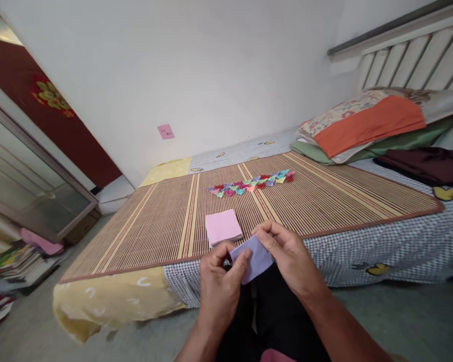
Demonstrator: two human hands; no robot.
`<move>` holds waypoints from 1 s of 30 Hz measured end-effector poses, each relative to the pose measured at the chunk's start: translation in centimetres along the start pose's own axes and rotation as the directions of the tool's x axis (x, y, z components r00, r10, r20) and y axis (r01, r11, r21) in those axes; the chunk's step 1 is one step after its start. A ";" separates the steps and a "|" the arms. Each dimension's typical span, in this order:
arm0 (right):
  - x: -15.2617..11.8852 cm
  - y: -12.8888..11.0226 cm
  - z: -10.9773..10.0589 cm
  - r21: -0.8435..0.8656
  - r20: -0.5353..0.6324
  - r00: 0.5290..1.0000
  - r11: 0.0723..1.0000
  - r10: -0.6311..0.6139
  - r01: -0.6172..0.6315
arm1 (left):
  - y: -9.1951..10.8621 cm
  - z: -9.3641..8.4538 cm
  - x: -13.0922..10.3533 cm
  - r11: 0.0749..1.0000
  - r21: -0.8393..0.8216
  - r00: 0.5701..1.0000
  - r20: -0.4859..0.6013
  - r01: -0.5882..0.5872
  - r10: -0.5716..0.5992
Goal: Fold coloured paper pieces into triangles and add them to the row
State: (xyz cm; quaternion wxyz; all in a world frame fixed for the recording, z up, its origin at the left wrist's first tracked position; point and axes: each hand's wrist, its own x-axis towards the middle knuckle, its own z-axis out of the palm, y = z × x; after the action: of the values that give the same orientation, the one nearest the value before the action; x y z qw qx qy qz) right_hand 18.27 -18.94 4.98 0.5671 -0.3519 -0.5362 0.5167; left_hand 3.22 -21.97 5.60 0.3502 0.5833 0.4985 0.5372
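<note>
A piece of lavender paper [258, 262], apparently folded, is held between both hands above my lap, close to the bed's front edge. My left hand [223, 281] pinches its left side, thumb on top. At the upper right edge, my right hand [287, 251] grips it between thumb and fingers. Just beyond my hands lies a stack of square paper [223, 227] with a pink sheet uppermost. Farther back on the mat, several small folded paper pieces [251, 185] in many colours sit in slanting rows.
A striped bamboo mat [154, 226] covers much of the bed. Pillows [370, 120] and dark folded cloth [425, 165] lie at the right, by a white slatted headboard [419, 55]. Left of the bed are a glass-panelled door [30, 166] and a pile of magazines [17, 264].
</note>
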 end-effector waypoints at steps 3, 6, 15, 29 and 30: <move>-0.2 -0.4 0.2 -0.101 0.002 0.996 0.991 -0.091 0.091 | 0.1 0.2 0.0 0.986 0.154 0.995 -0.074 -0.061 0.073; -0.5 -0.8 0.2 -0.283 -0.012 0.977 0.937 -0.214 0.202 | 0.3 0.5 0.0 0.981 0.187 0.992 -0.111 -0.046 0.068; -0.2 0.1 -0.4 -0.045 0.092 0.995 0.998 -0.038 0.042 | 0.5 0.3 0.0 0.996 -0.074 0.998 0.038 0.046 -0.043; 0.0 -0.1 -0.8 -0.056 0.092 0.995 0.997 -0.043 0.048 | 0.4 -0.3 -0.1 0.987 0.139 0.997 0.010 -0.075 0.075; 0.0 -0.1 -0.9 -0.068 0.093 0.995 0.996 -0.043 0.049 | 0.4 -0.3 -0.1 0.966 0.225 0.991 -0.008 -0.131 0.136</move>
State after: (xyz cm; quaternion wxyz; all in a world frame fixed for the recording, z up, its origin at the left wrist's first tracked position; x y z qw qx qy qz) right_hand 19.13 -18.87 4.91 0.5411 -0.3352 -0.5874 0.4998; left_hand 3.03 -22.20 6.00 0.2394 0.6449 0.5195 0.5069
